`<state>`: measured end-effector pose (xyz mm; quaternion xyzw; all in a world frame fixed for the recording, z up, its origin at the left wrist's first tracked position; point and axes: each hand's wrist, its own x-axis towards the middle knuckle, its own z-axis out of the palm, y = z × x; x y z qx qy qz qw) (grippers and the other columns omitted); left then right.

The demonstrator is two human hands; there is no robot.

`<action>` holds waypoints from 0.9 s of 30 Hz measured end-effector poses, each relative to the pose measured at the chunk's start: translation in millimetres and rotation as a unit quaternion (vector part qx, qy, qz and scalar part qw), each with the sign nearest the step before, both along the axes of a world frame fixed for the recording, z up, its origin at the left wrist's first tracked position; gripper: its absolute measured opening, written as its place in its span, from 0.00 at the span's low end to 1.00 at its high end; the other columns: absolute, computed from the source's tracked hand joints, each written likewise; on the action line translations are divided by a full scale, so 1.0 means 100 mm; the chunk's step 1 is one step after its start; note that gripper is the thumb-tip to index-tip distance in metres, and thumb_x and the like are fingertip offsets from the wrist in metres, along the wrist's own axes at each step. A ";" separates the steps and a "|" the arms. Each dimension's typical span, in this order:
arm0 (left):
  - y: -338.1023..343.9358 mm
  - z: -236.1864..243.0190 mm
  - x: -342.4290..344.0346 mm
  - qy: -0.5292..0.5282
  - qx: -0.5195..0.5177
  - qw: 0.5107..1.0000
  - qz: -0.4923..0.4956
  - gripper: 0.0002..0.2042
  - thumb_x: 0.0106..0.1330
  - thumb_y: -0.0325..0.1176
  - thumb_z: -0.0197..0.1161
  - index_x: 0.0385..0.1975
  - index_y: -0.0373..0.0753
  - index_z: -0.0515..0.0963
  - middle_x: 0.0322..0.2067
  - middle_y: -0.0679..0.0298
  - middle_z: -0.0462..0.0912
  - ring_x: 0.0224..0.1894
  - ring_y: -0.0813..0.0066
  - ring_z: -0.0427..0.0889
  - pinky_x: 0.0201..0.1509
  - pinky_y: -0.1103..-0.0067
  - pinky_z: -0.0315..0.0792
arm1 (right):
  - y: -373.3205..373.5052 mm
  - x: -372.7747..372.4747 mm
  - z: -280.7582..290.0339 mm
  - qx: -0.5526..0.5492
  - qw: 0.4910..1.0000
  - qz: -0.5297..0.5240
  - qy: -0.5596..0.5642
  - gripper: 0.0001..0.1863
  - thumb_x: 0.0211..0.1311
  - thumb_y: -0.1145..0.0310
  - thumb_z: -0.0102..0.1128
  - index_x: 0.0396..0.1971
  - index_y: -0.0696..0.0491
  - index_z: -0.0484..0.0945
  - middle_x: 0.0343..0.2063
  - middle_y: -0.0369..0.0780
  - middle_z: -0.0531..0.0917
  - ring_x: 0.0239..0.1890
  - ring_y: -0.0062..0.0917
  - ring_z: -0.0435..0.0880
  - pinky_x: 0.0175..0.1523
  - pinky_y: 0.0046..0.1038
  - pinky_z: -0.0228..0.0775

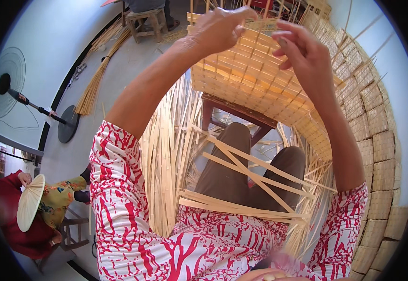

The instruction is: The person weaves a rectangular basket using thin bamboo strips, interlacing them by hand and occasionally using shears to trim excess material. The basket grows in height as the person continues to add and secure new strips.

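Note:
A half-woven bamboo basket (241, 75) stands tilted in front of me, with upright strips sticking up past its top edge. My left hand (218, 30) is raised over its far rim, index finger stretched to the right and thumb apart from it. Facing it across the rim, my right hand (304, 51) has its fingers loosely bent and separated. I see no strip clearly gripped in either hand. A dark wooden stool (239, 110) supports the basket. Loose flat bamboo strips (246, 168) lie across my knees and lap.
Long pale strips (164, 164) are heaped at my left. Stacked woven panels (372, 122) line the right wall. A standing fan (68, 124) and a tied bundle of thin sticks (96, 89) are on the left. A seated person in red (4, 206) holds a conical hat (29, 203).

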<state>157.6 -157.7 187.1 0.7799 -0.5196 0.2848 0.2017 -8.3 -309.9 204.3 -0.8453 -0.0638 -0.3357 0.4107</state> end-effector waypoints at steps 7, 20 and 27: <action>-0.16 0.06 -0.02 0.194 0.076 0.978 -0.008 0.11 0.73 0.37 0.54 0.48 0.41 0.79 0.22 0.59 0.86 0.24 0.71 0.87 0.32 0.76 0.81 | -0.06 0.63 0.57 -0.030 0.982 -0.072 0.174 0.31 0.65 0.62 0.65 0.63 0.59 0.66 0.31 0.41 0.84 0.26 0.19 0.82 0.24 0.21 0.76; 0.00 0.07 -0.17 0.245 -0.016 0.968 -0.047 0.08 0.61 0.30 0.58 0.31 0.37 0.85 0.22 0.49 0.83 0.28 0.54 0.86 0.40 0.63 0.79 | 0.04 0.90 0.64 -0.036 0.984 0.004 0.175 0.08 0.58 0.66 0.70 0.27 0.55 0.86 0.16 0.31 0.79 0.17 0.12 0.70 0.21 0.19 0.60; -0.13 -0.02 -0.20 0.165 -0.077 0.982 -0.059 0.08 0.59 0.32 0.59 0.30 0.38 0.85 0.29 0.46 0.84 0.37 0.46 0.85 0.44 0.59 0.78 | -0.02 0.82 0.62 -0.140 0.987 -0.034 0.075 0.07 0.59 0.71 0.64 0.24 0.57 0.84 0.16 0.31 0.80 0.19 0.13 0.74 0.24 0.22 0.66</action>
